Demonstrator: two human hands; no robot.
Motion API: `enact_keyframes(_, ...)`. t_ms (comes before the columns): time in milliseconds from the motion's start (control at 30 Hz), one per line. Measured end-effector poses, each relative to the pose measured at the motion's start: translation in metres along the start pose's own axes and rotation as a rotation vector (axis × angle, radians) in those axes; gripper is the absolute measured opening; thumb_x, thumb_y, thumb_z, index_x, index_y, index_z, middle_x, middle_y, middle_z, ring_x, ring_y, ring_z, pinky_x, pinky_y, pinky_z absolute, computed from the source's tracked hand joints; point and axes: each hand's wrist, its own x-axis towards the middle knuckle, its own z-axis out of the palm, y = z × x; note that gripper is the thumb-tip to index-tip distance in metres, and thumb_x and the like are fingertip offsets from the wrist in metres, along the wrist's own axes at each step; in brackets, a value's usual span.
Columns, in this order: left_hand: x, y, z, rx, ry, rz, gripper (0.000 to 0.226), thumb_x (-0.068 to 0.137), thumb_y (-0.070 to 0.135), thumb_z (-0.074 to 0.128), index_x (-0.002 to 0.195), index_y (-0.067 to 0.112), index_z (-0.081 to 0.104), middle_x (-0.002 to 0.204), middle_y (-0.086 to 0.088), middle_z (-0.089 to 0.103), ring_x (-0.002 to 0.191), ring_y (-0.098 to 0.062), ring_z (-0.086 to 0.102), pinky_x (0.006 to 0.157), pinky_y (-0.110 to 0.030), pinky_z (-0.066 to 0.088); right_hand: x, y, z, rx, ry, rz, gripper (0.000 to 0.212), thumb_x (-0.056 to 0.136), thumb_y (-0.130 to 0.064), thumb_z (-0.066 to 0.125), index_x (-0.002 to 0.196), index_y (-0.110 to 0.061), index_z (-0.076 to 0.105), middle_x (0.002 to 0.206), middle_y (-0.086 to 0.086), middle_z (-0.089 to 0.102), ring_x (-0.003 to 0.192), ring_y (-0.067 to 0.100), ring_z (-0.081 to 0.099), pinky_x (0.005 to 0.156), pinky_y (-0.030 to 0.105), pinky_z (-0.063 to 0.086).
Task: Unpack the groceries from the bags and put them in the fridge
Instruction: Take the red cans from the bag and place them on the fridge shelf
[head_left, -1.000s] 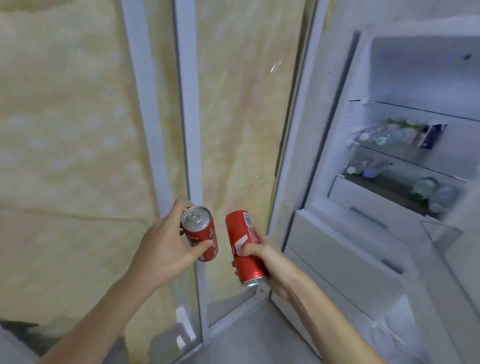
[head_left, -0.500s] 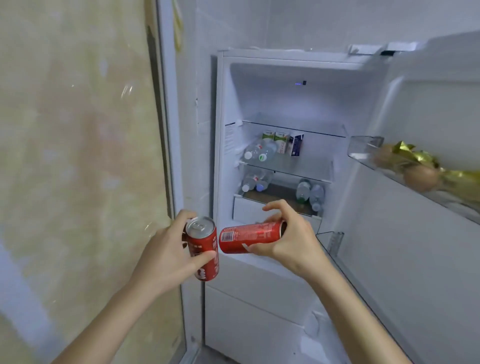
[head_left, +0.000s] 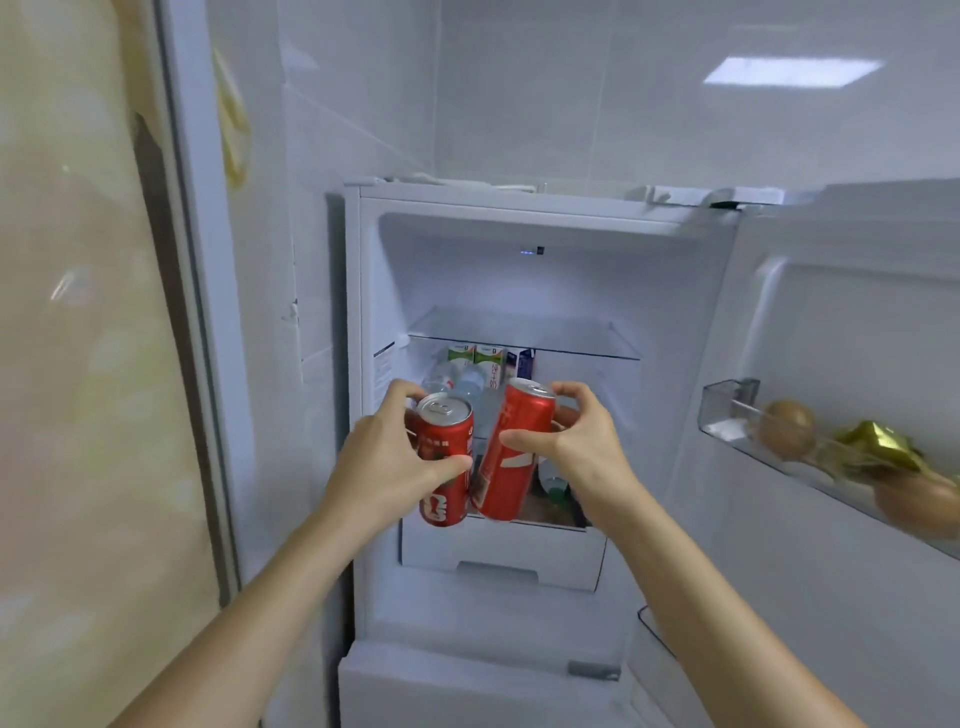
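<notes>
Two red soda cans are held up side by side in front of the open fridge (head_left: 519, 218). My left hand (head_left: 384, 457) is shut on the left red can (head_left: 447, 441), which stands upright with its silver top showing. My right hand (head_left: 576, 447) is shut on the right red can (head_left: 511, 457), taller and tilted with its top leaning right. The cans almost touch at their lower ends. Behind them are the middle shelves, partly hidden by hands and cans. The top glass shelf (head_left: 524, 338) is bare.
Milk cartons (head_left: 475, 358) and water bottles (head_left: 457, 382) sit on the shelf behind the cans. A white drawer (head_left: 504, 556) lies below. The open door's bin (head_left: 727, 410) at right holds brown round items and gold wrapping (head_left: 878, 441). A frosted panel (head_left: 88, 364) fills the left.
My view swung right and up onto the fridge. Both hands rose toward the middle shelves. The right can turned from lying sideways to nearly upright, close beside the left can.
</notes>
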Motion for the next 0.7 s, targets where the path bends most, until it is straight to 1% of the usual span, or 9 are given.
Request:
enact_keyframes(100,0.061,0.006,0.011,-0.044,0.053,0.020,0.065,0.068,0.045,0.092,0.114,0.038,0.047,0.105,0.017,0.066,0.097,-0.005,0.067,0.075,-0.025,0.054,0.053,-0.009,0.006,0.067,0.077,-0.067,0.067,0.073,-0.016,0.093,0.127,-0.025,0.054,0.116,-0.009,0.064,0.098,0.000,0.063,0.073,0.019,0.049)
enact_keyframes(200,0.123,0.013,0.023,-0.090,0.147,0.036,0.066,0.069,0.044,0.091,0.121,0.032,0.052,0.113,0.009,0.068,0.101,-0.012,0.068,0.086,-0.035,0.057,0.115,-0.020,0.010,0.119,0.112,-0.136,0.065,0.074,-0.018,0.093,0.128,-0.023,0.059,0.119,-0.006,0.068,0.104,0.004,0.065,0.080,0.021,0.052)
enact_keyframes(267,0.163,0.017,0.031,-0.108,0.222,0.051,0.065,0.068,0.041,0.091,0.121,0.031,0.055,0.104,0.013,0.067,0.098,-0.012,0.068,0.088,-0.039,0.058,0.155,-0.026,0.013,0.146,0.121,-0.167,0.064,0.073,-0.018,0.094,0.128,-0.023,0.061,0.119,-0.005,0.070,0.107,0.010,0.069,0.086,0.028,0.057)
enact_keyframes(367,0.213,0.020,0.041,-0.128,0.305,0.063,0.062,0.067,0.033,0.093,0.120,0.028,0.059,0.091,0.021,0.063,0.087,-0.002,0.066,0.085,-0.035,0.057,0.204,-0.031,0.020,0.183,0.121,-0.208,0.054,0.073,-0.014,0.093,0.117,-0.026,0.063,0.105,-0.011,0.072,0.093,0.001,0.071,0.074,0.018,0.056)
enact_keyframes(433,0.239,0.015,0.046,-0.128,0.331,0.055,0.061,0.068,0.031,0.092,0.119,0.024,0.060,0.092,0.018,0.065,0.086,0.000,0.065,0.085,-0.034,0.056,0.232,-0.028,0.026,0.180,0.120,-0.210,0.048,0.073,-0.014,0.093,0.113,-0.024,0.067,0.103,-0.009,0.075,0.092,0.007,0.074,0.078,0.025,0.059)
enact_keyframes(500,0.261,0.006,0.051,-0.109,0.352,0.034,0.059,0.068,0.034,0.091,0.119,0.024,0.062,0.098,0.010,0.071,0.089,-0.009,0.069,0.085,-0.036,0.057,0.256,-0.021,0.032,0.178,0.113,-0.197,0.044,0.073,-0.012,0.092,0.111,-0.022,0.071,0.103,-0.003,0.079,0.092,0.019,0.077,0.086,0.038,0.063)
enact_keyframes(533,0.270,0.002,0.053,-0.100,0.357,0.024,0.058,0.068,0.034,0.090,0.118,0.025,0.062,0.099,0.007,0.073,0.090,-0.012,0.070,0.083,-0.035,0.057,0.267,-0.017,0.036,0.182,0.113,-0.186,0.042,0.073,-0.009,0.091,0.109,-0.022,0.072,0.103,-0.002,0.079,0.093,0.021,0.077,0.088,0.040,0.063)
enact_keyframes(633,0.297,-0.012,0.062,-0.107,0.343,0.009,0.056,0.070,0.030,0.089,0.118,0.025,0.061,0.101,0.002,0.074,0.092,-0.018,0.071,0.081,-0.033,0.057,0.295,-0.006,0.043,0.193,0.121,-0.155,0.041,0.074,-0.005,0.089,0.109,-0.020,0.074,0.105,-0.004,0.078,0.095,0.014,0.075,0.086,0.032,0.059)
enact_keyframes(700,0.315,-0.022,0.071,-0.129,0.322,-0.012,0.058,0.071,0.031,0.090,0.119,0.027,0.058,0.105,0.000,0.073,0.093,-0.021,0.072,0.084,-0.039,0.060,0.313,-0.002,0.045,0.194,0.118,-0.148,0.039,0.074,-0.003,0.088,0.105,-0.021,0.075,0.102,-0.005,0.078,0.092,0.011,0.075,0.082,0.028,0.057)
